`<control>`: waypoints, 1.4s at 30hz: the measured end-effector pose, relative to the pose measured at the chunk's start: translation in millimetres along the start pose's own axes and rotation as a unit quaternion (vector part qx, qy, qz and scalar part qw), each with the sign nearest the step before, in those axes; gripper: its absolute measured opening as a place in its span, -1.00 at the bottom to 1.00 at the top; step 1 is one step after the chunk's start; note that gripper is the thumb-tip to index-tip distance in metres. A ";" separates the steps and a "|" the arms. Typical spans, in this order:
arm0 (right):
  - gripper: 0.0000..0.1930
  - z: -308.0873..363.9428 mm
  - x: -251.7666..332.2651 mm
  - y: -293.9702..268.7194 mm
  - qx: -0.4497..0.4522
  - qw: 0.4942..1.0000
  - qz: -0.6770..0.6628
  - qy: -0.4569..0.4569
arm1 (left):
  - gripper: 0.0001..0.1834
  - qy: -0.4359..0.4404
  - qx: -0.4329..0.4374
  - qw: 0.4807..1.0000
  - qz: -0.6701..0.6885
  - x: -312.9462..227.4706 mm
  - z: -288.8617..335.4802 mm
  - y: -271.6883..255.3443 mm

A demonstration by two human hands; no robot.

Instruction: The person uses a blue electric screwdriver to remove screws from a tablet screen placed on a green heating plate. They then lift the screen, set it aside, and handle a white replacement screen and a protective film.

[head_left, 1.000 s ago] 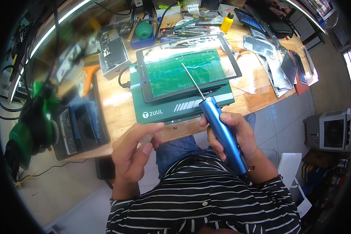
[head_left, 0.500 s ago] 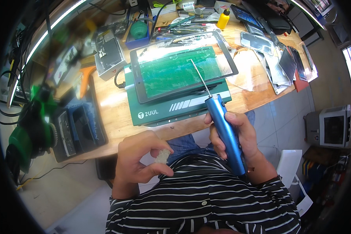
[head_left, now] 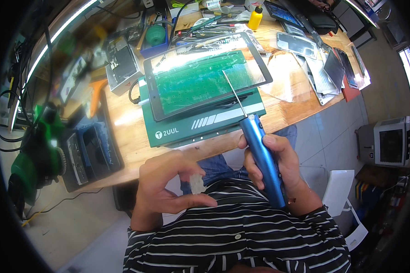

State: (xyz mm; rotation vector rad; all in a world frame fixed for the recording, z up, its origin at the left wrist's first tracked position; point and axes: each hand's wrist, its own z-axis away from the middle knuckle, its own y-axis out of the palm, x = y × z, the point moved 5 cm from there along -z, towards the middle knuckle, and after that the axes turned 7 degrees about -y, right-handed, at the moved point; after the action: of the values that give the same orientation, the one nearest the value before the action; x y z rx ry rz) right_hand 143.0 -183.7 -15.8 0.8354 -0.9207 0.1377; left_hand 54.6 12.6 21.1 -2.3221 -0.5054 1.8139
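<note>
The right hand is wrapped round a blue cylindrical handheld power tool, on the near right side of the flat green bench station. The thumb lies along the upper part of the barrel and the fingers curl beneath. The tool's thin metal shaft points away over the station; whether its tip touches anything cannot be told.

The barrel looks rigid, smooth and moderately heavy, perhaps a little slippery, so a full grip around its middle, as here, should suit it. The shaft looks slender enough to bend and makes a poor handhold.

The left hand, nearer the wearer than the station, pinches a pale translucent clump between index finger and thumb. This is probably very light, soft and tacky, easily squashed or left clinging to skin; a gentle fingertip pinch should be enough.

On top of the station, untouched by either hand, rests a black-framed tablet glass panel. It appears thin, stiff, slick and brittle, so it would be best lifted by opposite edges of the frame, without flexing the clear middle.
</note>
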 end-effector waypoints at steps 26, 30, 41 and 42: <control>-0.46 18.1 -1.8 -12.6 0.017 1.000 0.007 0.000 | -0.59 0.058 0.103 0.993 -0.012 -3.1 -45.8 58.3; -0.46 17.5 -0.3 -14.5 0.028 1.000 -0.004 -0.002 | -0.58 0.043 0.096 0.994 -0.012 -4.5 -46.4 59.9; -0.43 20.2 2.4 -18.5 0.019 1.000 -0.009 -0.003 | -0.59 0.069 0.096 0.993 -0.026 -7.1 -53.2 63.9; -0.43 20.3 2.7 -18.6 0.017 1.000 -0.007 -0.002 | -0.59 0.069 0.094 0.993 -0.022 -7.5 -53.5 63.4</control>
State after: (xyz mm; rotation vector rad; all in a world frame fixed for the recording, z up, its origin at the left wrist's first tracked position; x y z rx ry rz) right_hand 139.7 -211.0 -18.0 0.8729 -0.9192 0.1395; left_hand 115.2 -44.5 21.3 -2.2686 -0.3464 1.5930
